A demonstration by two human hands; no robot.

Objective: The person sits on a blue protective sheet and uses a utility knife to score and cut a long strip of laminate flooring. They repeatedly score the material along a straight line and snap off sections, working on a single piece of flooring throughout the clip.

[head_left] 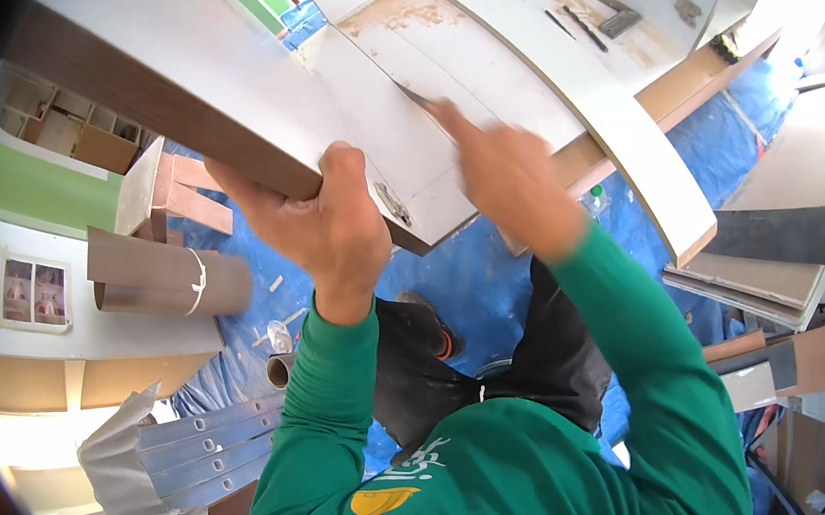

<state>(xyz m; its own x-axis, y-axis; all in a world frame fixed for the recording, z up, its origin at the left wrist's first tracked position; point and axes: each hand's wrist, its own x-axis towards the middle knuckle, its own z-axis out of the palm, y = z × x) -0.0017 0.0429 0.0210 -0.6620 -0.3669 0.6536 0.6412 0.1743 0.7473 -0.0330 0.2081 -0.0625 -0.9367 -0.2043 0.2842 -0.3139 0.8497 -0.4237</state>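
1. Grasping the white panel (194, 44) by its brown edge (158, 98), your left hand (321, 223) rests its thumb on top.
2. Your right hand (516, 178), blurred, clasps a thin blade (415, 95), tip pointing left.
3. The panel stretches leftward, above blue floor sheeting (450, 282).

Counting two bare hands, the left (321, 218) and the right (521, 183), two green sleeves (638, 311), one yellow chest print (382, 502) and one thin dark blade (415, 97). Tallying one hammer (618, 22), two slim dark tools (587, 31) and one curved white strip (589, 105). Finding one green-capped bottle (594, 200), one tied brown roll (144, 275) and one metal ladder (211, 453). Leaving the boards (156, 110) uncounted, overlapping too much for a sure number.
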